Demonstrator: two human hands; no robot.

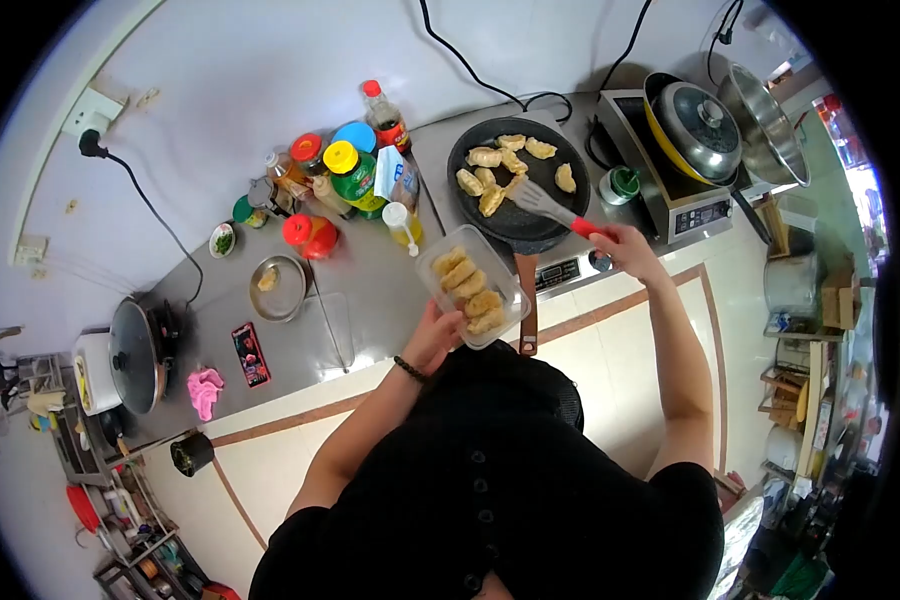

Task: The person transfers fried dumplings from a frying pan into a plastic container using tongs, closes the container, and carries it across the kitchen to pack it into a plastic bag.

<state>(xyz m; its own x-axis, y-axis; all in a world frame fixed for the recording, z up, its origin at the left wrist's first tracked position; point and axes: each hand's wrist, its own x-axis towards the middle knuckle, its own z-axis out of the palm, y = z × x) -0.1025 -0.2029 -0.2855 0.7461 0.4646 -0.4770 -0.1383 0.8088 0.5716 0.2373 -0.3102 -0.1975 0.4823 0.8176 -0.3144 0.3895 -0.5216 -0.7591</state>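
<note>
Closest in, our L grip [435, 335] is closed on the near-left corner of a clear plastic tub [507, 285], held by the surface's [380, 290] front edge, just L of the frying pan [525, 228]. In the tub: a row of dumplings [458, 273], golden-brown on top.

Our R grip [627, 250] is wrapped tight round the red handle of a spatula [560, 213]; its slotted blade is in the pan, up by the more loosely spread fried dumplings [484, 157] there. Can't tell if it's under one. Pan's wooden handle [527, 310] juts past the front edge.

Further L, nr front edge, we see a phone [251, 355], then a pink cloth [205, 393] twd the front-left corner. Lidded pot [138, 358] at the L end.

Mid-surface: metal bowl [298, 290] w/ a small yellowish piece inside, red-lidded jar [311, 236] nearby. Behind, a yellow-lidded jar [358, 185] and, at the back edge, a red-capped bottle [386, 120].

R of pan: green-topped jar [620, 185], then a second cooker [700, 217] at the R end w/ a domed lid [700, 140] on a yellow pan; steel basin [765, 115] beyond.
</note>
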